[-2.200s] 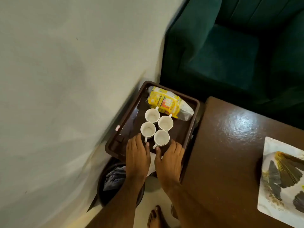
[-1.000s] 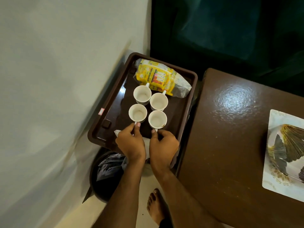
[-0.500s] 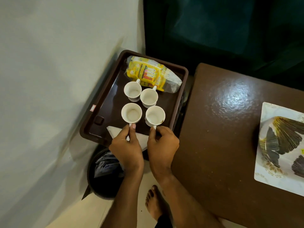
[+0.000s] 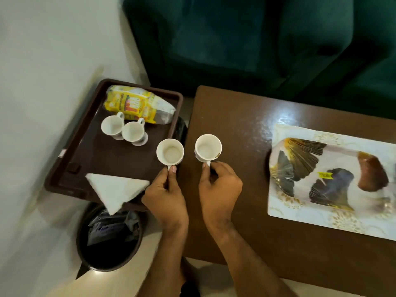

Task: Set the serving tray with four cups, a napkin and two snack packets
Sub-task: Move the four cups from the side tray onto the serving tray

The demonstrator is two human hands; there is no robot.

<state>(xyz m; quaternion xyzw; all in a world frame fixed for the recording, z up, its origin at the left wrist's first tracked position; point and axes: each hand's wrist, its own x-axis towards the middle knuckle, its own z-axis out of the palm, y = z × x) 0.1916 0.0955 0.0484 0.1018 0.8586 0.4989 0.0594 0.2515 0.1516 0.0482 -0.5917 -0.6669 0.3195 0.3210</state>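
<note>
A: Where are the cups?

B: Two white cups stand on the brown tray [image 4: 70,155], touching each other, toward its far end: one cup on the left [image 4: 112,126] and a second just right of it [image 4: 133,132]. Both are upright with handles pointing far. The other two are in the hands.

A: How are the hands holding them?

B: The left hand [image 4: 166,195] has its thumb and fingers pinched on the handle of a cup [image 4: 170,152], which sits over the tray's right edge. The right hand [image 4: 218,190] is pinched the same way on the handle of another cup [image 4: 208,147], which is over the left part of the dark wooden table [image 4: 246,232]. Both cups are upright, mouths up, and look empty. I cannot tell whether either one touches the surface under it.

A: And the rest of the tray?

B: A yellow snack packet [image 4: 137,107] lies across the far end, just beyond the two standing cups. I can make out only one for sure. A white napkin [image 4: 114,189], folded to a triangle, lies at the near edge with its tip hanging over the rim.

A: What is around it?

B: A dark bin [image 4: 109,239] sits under the near end of the tray, by the pale wall [image 4: 42,61]. A patterned mat [image 4: 332,181] lies on the right of the table, and a green sofa [image 4: 257,39] is at the far side.
</note>
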